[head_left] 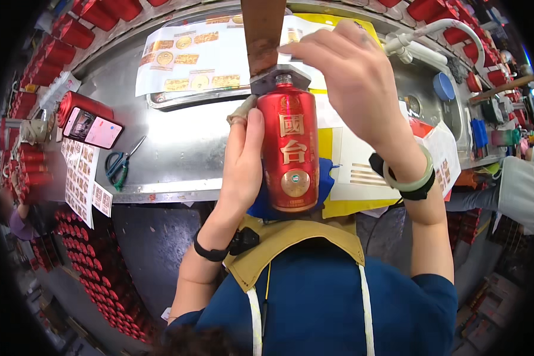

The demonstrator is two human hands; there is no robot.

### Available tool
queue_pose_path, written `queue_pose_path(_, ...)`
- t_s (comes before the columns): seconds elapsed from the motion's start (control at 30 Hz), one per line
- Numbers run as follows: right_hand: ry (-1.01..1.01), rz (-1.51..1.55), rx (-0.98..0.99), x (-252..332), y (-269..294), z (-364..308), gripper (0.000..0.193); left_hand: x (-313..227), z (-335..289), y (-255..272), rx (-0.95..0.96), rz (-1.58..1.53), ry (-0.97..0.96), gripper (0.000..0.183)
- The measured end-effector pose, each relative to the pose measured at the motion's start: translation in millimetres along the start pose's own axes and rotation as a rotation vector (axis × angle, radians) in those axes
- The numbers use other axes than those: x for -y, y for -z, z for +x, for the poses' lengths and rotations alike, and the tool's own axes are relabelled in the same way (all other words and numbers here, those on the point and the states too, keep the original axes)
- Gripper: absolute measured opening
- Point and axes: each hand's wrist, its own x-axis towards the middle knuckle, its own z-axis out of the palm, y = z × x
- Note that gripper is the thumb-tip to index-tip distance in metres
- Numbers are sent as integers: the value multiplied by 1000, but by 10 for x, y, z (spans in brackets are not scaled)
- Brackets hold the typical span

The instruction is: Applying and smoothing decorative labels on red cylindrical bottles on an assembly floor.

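A glossy red bottle (289, 151) with gold characters and a round gold emblem lies in front of me, its neck pointing away. My left hand (243, 157) holds the bottle's left side, thumb along it; a beige cover sits on one fingertip, and other fingers are hidden. The bottle's neck sits at a dark grey block (261, 82) fixed to a brown upright board (263, 35). Above and right of the neck, my right hand (359, 83) is raised with fingers pinched together. A small whitish bit shows at its fingertips, too unclear to name. Blue cloth (325, 181) lies under the bottle.
White sheets of gold stickers (184, 56) lie on a tray behind. At left are a phone (93, 128) against a red container, scissors (117, 168) and sticker sheets (80, 178). A sink with a white faucet (402, 44) and blue bowl (443, 86) stands right. Red bottles line the edges.
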Motion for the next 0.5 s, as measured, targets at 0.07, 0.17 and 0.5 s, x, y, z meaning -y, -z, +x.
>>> queue_pose_path(0.07, -36, 93, -60, 14, -50, -51, 32, 3, -43, 10, 26, 40, -61, 47)
queue_pose_path(0.17, -115, 373, 24, 194, -113, -254, 27, 78, -49, 83, 106, -24, -49, 53)
queue_pose_path(0.5, -644, 795, -193, 153, -24, -627, 25, 137, 28, 124, 172, -119, 19, 55)
